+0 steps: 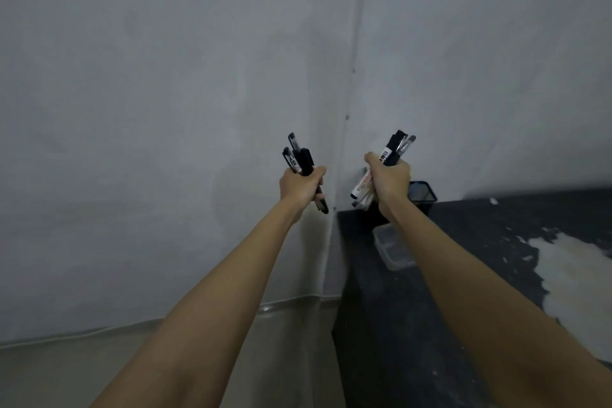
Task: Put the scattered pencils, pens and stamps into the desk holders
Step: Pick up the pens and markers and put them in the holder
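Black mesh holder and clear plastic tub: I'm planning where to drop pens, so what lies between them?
In the head view, the right forearm crosses between the black mesh holder and clear plastic tub.

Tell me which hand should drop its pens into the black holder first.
Right. The right hand, gripping a bundle of markers and pens, is just in front of the black mesh holder on the dark desk. The left hand, gripping black pens, is off the desk's edge, farther from it.
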